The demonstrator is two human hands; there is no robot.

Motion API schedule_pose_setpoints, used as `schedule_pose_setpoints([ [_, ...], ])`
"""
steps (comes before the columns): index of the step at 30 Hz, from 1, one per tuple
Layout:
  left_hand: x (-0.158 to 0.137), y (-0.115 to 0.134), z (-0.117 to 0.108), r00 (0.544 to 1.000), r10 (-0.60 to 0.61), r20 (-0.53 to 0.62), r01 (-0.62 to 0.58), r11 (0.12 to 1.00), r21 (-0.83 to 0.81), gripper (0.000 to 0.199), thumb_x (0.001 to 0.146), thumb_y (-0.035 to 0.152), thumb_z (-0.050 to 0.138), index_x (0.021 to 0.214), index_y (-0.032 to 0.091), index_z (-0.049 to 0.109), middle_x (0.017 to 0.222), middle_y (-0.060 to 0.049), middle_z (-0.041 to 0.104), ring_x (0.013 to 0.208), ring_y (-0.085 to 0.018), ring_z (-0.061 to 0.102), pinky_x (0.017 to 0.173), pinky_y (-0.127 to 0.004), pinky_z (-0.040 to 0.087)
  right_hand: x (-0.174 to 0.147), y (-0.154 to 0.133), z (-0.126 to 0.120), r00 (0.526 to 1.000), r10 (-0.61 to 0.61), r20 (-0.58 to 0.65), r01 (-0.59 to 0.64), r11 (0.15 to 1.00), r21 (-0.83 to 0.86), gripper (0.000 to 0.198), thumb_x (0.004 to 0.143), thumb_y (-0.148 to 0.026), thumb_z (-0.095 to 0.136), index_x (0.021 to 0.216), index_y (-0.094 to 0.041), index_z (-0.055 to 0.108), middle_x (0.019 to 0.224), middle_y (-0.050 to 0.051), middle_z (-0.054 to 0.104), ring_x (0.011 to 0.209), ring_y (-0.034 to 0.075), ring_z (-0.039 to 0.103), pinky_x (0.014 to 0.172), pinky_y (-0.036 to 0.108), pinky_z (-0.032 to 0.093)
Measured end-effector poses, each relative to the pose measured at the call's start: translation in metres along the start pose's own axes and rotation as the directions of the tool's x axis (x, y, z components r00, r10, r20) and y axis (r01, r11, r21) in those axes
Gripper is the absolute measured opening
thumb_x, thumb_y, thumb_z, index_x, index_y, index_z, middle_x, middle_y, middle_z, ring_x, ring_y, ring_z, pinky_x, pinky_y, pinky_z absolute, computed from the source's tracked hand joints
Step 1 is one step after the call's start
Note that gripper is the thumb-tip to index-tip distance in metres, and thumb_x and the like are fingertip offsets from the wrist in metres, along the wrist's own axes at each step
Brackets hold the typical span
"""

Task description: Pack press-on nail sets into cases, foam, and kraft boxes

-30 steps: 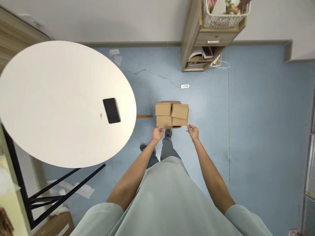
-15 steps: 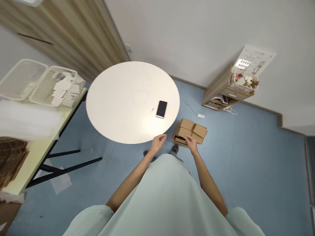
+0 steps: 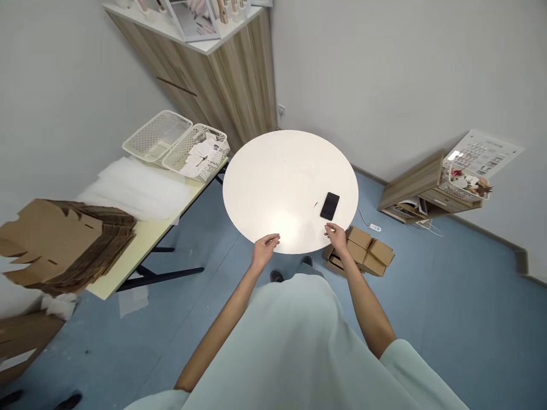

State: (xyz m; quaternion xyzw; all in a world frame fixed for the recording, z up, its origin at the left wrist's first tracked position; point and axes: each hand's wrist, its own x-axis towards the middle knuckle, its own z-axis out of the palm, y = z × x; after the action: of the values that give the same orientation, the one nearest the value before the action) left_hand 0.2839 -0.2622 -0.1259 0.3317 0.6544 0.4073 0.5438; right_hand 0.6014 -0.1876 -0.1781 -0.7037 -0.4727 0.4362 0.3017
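Note:
Over the front edge of the round white table (image 3: 273, 188) my left hand (image 3: 265, 248) is held with its fingers stretched out loosely and nothing in them. My right hand (image 3: 337, 236) hovers at the table's front right rim, fingers slightly bent and apart, without any object showing in it. Just beyond that hand lies a black smartphone (image 3: 330, 206), which it does not appear to touch. A tiny dark item (image 3: 315, 204), too small to name, rests left of the phone.
On the left, a pale yellow table (image 3: 160, 228) carries flat cardboard boxes (image 3: 64, 239), white foam sheets (image 3: 137, 185) and two white baskets (image 3: 158, 136). Folded cardboard boxes (image 3: 363, 250) lie on the floor at right, near a power strip (image 3: 375, 227) and a small wooden cabinet (image 3: 410, 185).
My view has turned left, showing more of the yellow table and the tall cabinet. Both hands have come up to the round table's edge and are farther apart.

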Motion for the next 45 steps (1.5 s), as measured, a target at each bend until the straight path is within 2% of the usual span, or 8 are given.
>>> schedule_pose_setpoints([
  [8,0.017,0.042,-0.024,0.994,-0.022,-0.11,0.021,1.0,-0.009,0.039,0.083,0.046,0.078,0.11,0.018,0.081,0.117,-0.013,0.083,0.106,-0.03,0.08,0.107,-0.05,0.061,0.086,-0.022,0.001,0.998,-0.003,-0.069,-0.004,0.995,-0.104,0.054,0.097,-0.033,0.057,0.146,-0.013,0.063,0.143,0.019,0.072,0.08,0.022,0.079,0.097,0.046,0.062],
  [15,0.033,0.056,-0.005,0.986,-0.077,-0.144,0.078,0.997,-0.003,0.045,0.084,0.051,0.078,0.113,0.017,0.081,0.118,-0.014,0.082,0.108,-0.03,0.08,0.108,-0.05,0.06,0.137,-0.009,-0.005,1.0,-0.024,-0.007,0.023,0.979,-0.203,0.059,0.103,-0.033,0.045,0.159,-0.015,0.053,0.157,0.019,0.062,0.089,0.024,0.078,0.097,0.044,0.061],
  [22,0.05,0.059,0.016,0.988,-0.12,-0.099,0.122,0.992,0.02,0.045,0.082,0.054,0.079,0.111,0.02,0.081,0.117,-0.012,0.083,0.106,-0.031,0.08,0.107,-0.051,0.061,0.155,0.009,-0.007,1.0,-0.003,-0.01,0.001,0.966,-0.26,0.058,0.103,-0.039,0.045,0.155,-0.017,0.057,0.154,0.017,0.064,0.118,0.03,0.074,0.107,0.046,0.056],
  [31,0.085,0.053,-0.006,0.988,-0.154,0.004,0.154,0.988,0.027,0.048,0.081,0.056,0.077,0.112,0.02,0.08,0.12,-0.014,0.082,0.108,-0.031,0.08,0.106,-0.049,0.061,0.152,-0.002,-0.004,0.996,0.04,-0.085,-0.065,0.944,-0.325,0.056,0.1,-0.035,0.043,0.149,-0.016,0.061,0.15,0.016,0.068,0.134,0.031,0.066,0.113,0.046,0.052],
  [34,0.102,0.048,-0.02,0.985,-0.156,0.073,0.156,0.988,0.007,0.046,0.081,0.055,0.077,0.111,0.021,0.08,0.119,-0.013,0.082,0.107,-0.031,0.08,0.106,-0.05,0.06,0.141,-0.016,0.002,0.989,0.027,-0.144,-0.073,0.944,-0.322,0.056,0.1,-0.04,0.043,0.148,-0.016,0.062,0.148,0.017,0.068,0.127,0.031,0.069,0.109,0.046,0.054],
  [38,0.126,0.051,-0.052,0.971,-0.146,0.191,0.145,0.989,0.017,0.042,0.083,0.053,0.075,0.11,0.021,0.08,0.12,-0.012,0.082,0.106,-0.031,0.08,0.106,-0.049,0.061,0.113,-0.044,0.024,0.979,0.044,-0.2,-0.102,0.95,-0.294,0.059,0.1,-0.046,0.044,0.147,-0.016,0.062,0.147,0.019,0.068,0.102,0.029,0.077,0.098,0.045,0.059],
  [42,0.148,0.065,-0.108,0.955,-0.099,0.281,0.1,0.995,0.011,0.038,0.085,0.05,0.074,0.111,0.023,0.081,0.121,-0.011,0.082,0.107,-0.03,0.08,0.105,-0.049,0.062,0.069,-0.084,0.07,0.965,0.083,-0.248,-0.152,0.95,-0.274,0.06,0.099,-0.05,0.045,0.145,-0.015,0.063,0.143,0.02,0.07,0.08,0.024,0.077,0.088,0.042,0.06],
  [45,0.163,0.072,-0.163,0.951,-0.072,0.302,0.073,0.997,0.005,0.037,0.086,0.05,0.073,0.111,0.024,0.081,0.121,-0.011,0.082,0.106,-0.03,0.08,0.104,-0.049,0.062,0.031,-0.118,0.118,0.958,0.108,-0.265,-0.177,0.95,-0.256,0.062,0.098,-0.055,0.047,0.143,-0.015,0.063,0.137,0.02,0.073,0.077,0.024,0.077,0.078,0.041,0.06],
])
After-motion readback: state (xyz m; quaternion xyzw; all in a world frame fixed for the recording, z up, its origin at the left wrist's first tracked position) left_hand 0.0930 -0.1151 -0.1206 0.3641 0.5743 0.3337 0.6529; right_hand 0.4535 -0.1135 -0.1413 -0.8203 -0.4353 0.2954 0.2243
